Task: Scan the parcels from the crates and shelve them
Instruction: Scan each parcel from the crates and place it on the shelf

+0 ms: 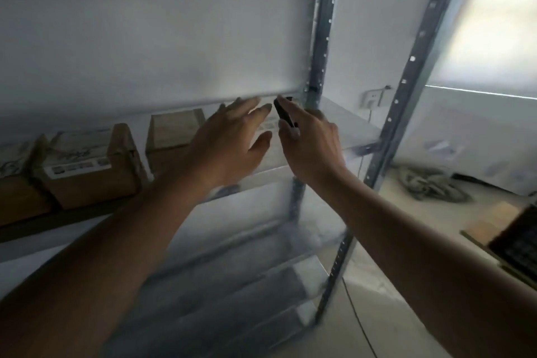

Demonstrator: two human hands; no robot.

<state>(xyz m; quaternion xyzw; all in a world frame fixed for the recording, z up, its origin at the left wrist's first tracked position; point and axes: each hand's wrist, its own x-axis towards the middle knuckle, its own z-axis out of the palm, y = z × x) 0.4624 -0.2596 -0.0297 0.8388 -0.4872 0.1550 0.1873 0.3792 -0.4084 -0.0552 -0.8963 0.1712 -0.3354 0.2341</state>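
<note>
both hands up at the metal shelf [357,128] against a white wall; left hand [232,136] fingers spread over a blurred parcel [268,125], right hand [312,148] gripping the black scanner [283,113]. more parcels [87,166] line the shelf leftward; rope pile [430,186] on the floor

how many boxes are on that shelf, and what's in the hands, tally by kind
Cardboard boxes in view on the shelf: 3 (one at the left edge, one labelled, one behind the left hand)
Black handheld device, in the right hand: 1
Left hand: holds nothing
Total: 4
</note>
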